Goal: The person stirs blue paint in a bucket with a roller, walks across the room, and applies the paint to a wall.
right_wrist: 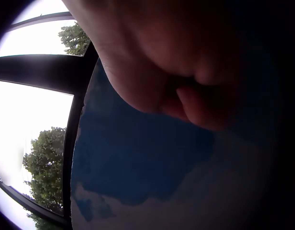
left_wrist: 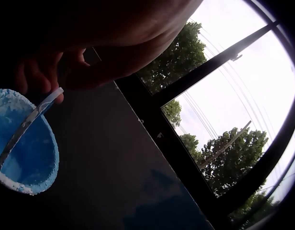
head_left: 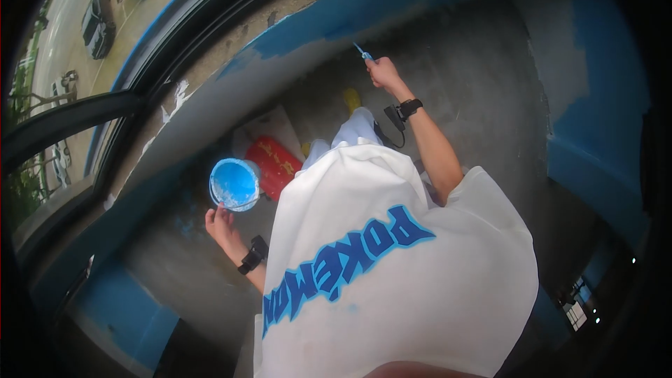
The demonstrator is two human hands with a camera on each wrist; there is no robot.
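Observation:
A small bucket of blue paint [head_left: 234, 183] hangs by its thin white handle [left_wrist: 27, 122] from my left hand [head_left: 222, 225], whose fingers [left_wrist: 39, 76] curl round that handle. My right hand [head_left: 383, 71] reaches out to the wall and grips a blue-smeared paintbrush [head_left: 363, 52]. The brush tip meets the lower edge of the blue-painted band [head_left: 329, 24] on the grey wall. In the right wrist view only the closed hand [right_wrist: 185, 67] shows, close to the blue and grey wall [right_wrist: 152, 167]; the brush is hidden there.
A window with dark frames [head_left: 105, 108] runs along the left, cars and a street below it. A red object [head_left: 276, 162] and a yellow one [head_left: 352, 100] lie on the grey floor beneath me. Blue-painted wall [head_left: 602, 133] stands at right.

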